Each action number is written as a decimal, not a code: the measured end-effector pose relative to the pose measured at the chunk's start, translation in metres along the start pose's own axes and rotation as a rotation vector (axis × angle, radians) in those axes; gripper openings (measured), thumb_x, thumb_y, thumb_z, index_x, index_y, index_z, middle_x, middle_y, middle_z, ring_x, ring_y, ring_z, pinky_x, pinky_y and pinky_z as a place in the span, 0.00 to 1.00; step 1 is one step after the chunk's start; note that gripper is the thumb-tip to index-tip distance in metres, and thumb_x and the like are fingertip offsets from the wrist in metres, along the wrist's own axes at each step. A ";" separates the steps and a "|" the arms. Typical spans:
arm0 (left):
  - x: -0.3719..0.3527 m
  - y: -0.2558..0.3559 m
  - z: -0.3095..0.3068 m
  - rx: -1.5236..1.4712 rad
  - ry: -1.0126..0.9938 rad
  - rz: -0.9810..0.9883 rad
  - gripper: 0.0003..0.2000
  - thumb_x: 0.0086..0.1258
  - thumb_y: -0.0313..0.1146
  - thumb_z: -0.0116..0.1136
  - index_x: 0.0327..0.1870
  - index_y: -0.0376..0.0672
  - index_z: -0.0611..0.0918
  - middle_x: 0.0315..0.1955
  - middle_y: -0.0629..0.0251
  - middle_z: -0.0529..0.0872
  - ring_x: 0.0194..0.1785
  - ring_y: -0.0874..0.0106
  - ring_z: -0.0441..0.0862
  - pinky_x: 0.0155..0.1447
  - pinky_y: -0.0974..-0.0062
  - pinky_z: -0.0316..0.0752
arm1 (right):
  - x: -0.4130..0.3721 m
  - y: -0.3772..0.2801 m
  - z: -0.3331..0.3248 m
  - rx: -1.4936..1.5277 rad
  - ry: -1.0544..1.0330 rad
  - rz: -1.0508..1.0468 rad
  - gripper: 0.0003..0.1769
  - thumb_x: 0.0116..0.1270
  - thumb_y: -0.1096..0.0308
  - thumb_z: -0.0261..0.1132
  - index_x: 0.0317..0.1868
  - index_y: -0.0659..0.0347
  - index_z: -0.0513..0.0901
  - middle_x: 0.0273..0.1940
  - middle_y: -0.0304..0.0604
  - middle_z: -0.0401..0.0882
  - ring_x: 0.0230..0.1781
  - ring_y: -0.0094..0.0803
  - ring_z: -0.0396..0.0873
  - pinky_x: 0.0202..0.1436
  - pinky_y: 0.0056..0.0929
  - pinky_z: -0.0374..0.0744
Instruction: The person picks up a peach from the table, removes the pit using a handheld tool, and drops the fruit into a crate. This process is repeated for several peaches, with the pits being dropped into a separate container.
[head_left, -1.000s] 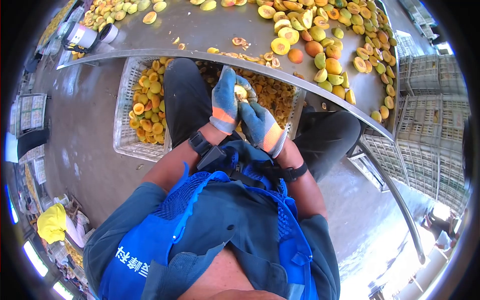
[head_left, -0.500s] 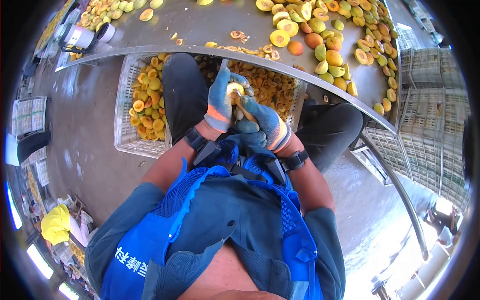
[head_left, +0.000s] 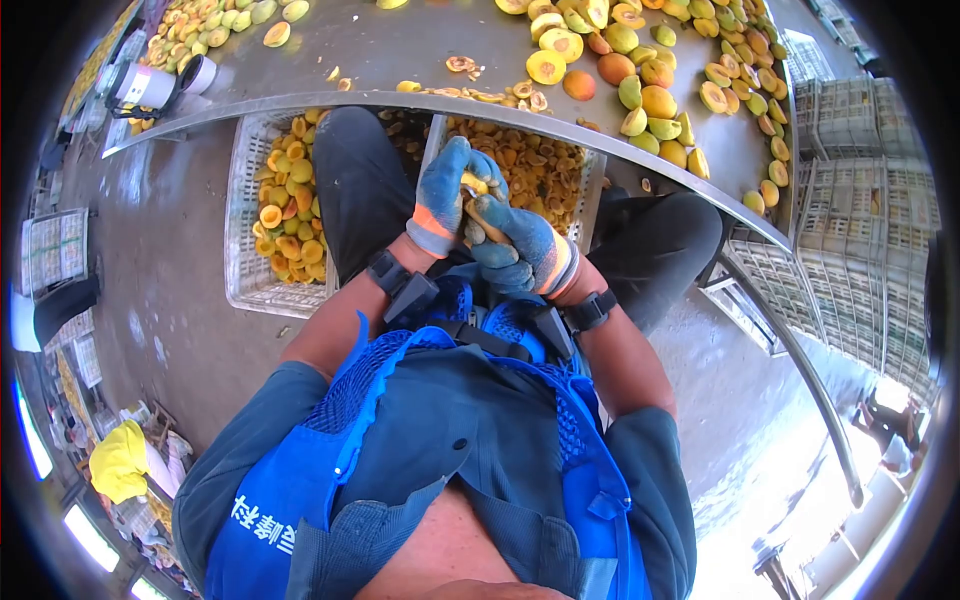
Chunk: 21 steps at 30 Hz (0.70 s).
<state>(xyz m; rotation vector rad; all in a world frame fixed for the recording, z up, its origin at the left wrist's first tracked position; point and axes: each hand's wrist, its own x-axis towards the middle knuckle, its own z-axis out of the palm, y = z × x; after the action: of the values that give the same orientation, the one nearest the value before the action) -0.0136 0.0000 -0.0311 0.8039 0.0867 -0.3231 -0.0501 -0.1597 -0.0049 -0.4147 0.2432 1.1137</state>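
Note:
My left hand point(head_left: 445, 192), in a blue and orange glove, is closed around a yellow peach piece point(head_left: 474, 184), mostly hidden by the fingers. My right hand point(head_left: 525, 247), gloved alike, is wrapped round a small tool with a brown, wood-like handle point(head_left: 488, 220). The tool's tip meets the peach, and its shape is hidden. Both hands are close together above my lap, just short of the metal table edge. Below and beyond them stands a crate point(head_left: 592, 200) of cut peach pieces point(head_left: 535, 165).
Peach halves and whole peaches point(head_left: 660, 100) lie on the metal table point(head_left: 400, 50). A white crate point(head_left: 240, 280) of peach halves stands left of my leg. Stacked crates point(head_left: 865, 220) rise at the right, beside a curved metal rail point(head_left: 800, 370). A person in yellow point(head_left: 118, 460) is at the far left.
The peach in my left hand has turned and shows less between the fingers. Both hands remain together, the right still gripping the tool. The whole view has shifted slightly.

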 end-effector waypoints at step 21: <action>0.006 0.062 -0.029 0.428 0.148 0.359 0.20 0.83 0.49 0.52 0.41 0.39 0.82 0.34 0.57 0.87 0.36 0.68 0.86 0.43 0.68 0.85 | -0.009 -0.004 -0.001 -0.376 0.087 -0.011 0.24 0.80 0.45 0.58 0.40 0.60 0.79 0.20 0.31 0.69 0.15 0.18 0.64 0.17 0.20 0.61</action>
<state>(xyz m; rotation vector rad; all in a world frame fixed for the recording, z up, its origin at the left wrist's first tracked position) 0.0132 0.0593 -0.0091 1.2463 0.0095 0.0639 -0.0503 -0.1688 -0.0010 -0.7989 0.1057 1.1335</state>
